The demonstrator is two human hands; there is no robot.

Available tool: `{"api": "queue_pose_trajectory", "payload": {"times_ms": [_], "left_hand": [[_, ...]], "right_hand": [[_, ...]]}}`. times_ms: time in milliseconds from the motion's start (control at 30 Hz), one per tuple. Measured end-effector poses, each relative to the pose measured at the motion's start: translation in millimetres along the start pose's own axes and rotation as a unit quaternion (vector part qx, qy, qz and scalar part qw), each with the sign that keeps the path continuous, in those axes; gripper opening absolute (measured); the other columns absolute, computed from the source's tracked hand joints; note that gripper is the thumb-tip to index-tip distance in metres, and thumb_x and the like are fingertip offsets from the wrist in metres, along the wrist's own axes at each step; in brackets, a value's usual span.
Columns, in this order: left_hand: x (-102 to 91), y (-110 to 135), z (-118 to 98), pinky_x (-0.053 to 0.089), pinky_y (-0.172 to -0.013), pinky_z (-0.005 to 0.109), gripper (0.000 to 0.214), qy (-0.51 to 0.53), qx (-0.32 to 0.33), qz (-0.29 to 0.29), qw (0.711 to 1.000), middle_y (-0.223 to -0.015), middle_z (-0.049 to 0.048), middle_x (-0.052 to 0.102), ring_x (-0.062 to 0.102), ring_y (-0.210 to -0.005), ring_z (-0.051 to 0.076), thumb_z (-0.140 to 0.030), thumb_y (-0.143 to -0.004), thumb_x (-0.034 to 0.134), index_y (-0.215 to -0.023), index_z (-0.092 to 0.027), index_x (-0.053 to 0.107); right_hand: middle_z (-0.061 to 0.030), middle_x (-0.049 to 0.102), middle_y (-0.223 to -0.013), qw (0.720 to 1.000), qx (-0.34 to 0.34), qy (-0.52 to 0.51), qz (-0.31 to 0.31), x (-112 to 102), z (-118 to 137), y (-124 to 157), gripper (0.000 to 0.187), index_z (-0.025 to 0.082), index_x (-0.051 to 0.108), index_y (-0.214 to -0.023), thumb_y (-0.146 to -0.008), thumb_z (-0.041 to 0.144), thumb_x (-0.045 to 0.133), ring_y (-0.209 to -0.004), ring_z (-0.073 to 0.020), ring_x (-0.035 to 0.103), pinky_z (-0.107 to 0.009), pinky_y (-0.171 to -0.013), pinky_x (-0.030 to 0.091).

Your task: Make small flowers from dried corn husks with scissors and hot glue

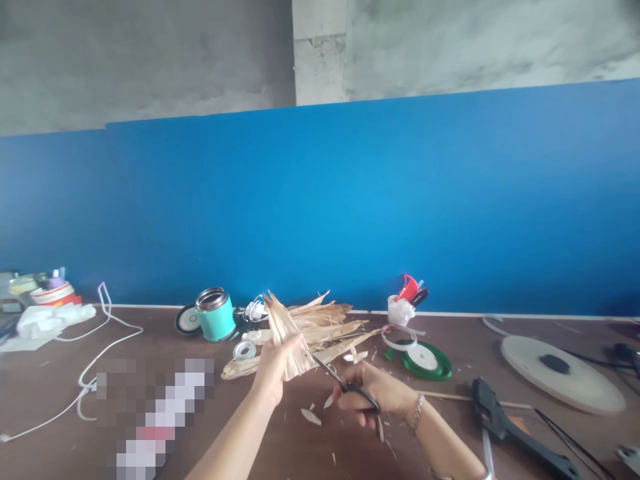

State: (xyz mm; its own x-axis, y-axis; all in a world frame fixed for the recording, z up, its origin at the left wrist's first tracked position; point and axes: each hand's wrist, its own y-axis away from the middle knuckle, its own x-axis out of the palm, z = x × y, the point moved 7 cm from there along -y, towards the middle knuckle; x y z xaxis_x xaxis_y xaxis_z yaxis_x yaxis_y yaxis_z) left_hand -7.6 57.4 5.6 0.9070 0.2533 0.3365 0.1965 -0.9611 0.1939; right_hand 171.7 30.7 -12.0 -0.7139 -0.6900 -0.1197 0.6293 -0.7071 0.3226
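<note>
My left hand [273,370] grips a dried corn husk [286,330], holding it upright above the table. In my right hand [373,390] is a pair of scissors [361,395] with dark handles, its blades pointing up and left to the husk's lower right edge. Whether the blades are parted I cannot make out. Behind my hands lies a pile of more dried husks [345,330]. Small cut pieces of husk [311,417] are scattered on the table below the scissors, and a petal-shaped cluster [355,355] lies beside the pile.
A turquoise jar [215,319] and a tape roll [245,350] stand left of the husks. To the right are a green ribbon spool [425,360], a white cup [399,311] of tools, a black glue gun [505,420] and a pale disc [560,373]. White cable [107,340] lies left.
</note>
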Motion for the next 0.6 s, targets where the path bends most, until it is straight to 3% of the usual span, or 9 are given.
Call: {"api": "queue_pose_trajectory", "payload": {"times_ms": [100,267,367,600], "left_hand": [[-6.0,-1.4,-3.4,0.051,-0.065,0.025,0.039,0.013,0.04,-0.039,0.998,-0.077,0.0078,0.073,0.068,-0.078,0.022,-0.029,-0.057,0.079,-0.089,-0.01,0.068],[3.0,9.8,0.8,0.05,-0.059,0.027,0.038,-0.007,0.046,-0.041,0.998,-0.071,0.0074,0.072,0.068,-0.07,0.023,-0.034,-0.058,0.078,-0.085,-0.01,0.067],[13.4,19.0,4.8,0.049,-0.055,0.027,0.038,-0.027,0.054,-0.016,0.998,-0.066,0.0065,0.071,0.066,-0.062,0.022,-0.038,-0.06,0.076,-0.083,-0.01,0.068],[21.6,26.7,8.0,0.047,-0.054,0.025,0.032,-0.053,0.069,0.001,0.996,-0.06,0.0033,0.067,0.063,-0.059,0.02,-0.039,-0.059,0.076,-0.072,-0.012,0.066]], "right_hand": [[0.0032,0.059,-0.047,0.999,-0.005,-0.036,-0.018,-0.2,1.8,-1.8,0.024,0.013,0.065,-0.08,-0.065,0.032,0.068,-0.037,-0.0064,0.049,-0.014,-0.036,0.036],[0.0026,0.06,-0.056,0.964,-0.097,-0.164,-0.184,-3.2,21.0,-4.4,0.029,0.017,0.054,-0.081,-0.066,0.037,0.068,-0.046,-0.0071,0.049,-0.016,-0.039,0.027],[0.0046,0.057,-0.055,0.938,-0.089,-0.21,-0.261,1.3,20.4,-5.1,0.035,0.018,0.051,-0.083,-0.059,0.033,0.072,-0.046,-0.0072,0.045,-0.017,-0.041,0.026],[0.008,0.048,-0.05,0.92,-0.1,-0.246,-0.288,3.1,17.6,-5.3,0.044,0.019,0.049,-0.081,-0.049,0.028,0.077,-0.044,-0.0065,0.039,-0.019,-0.042,0.026]]}}
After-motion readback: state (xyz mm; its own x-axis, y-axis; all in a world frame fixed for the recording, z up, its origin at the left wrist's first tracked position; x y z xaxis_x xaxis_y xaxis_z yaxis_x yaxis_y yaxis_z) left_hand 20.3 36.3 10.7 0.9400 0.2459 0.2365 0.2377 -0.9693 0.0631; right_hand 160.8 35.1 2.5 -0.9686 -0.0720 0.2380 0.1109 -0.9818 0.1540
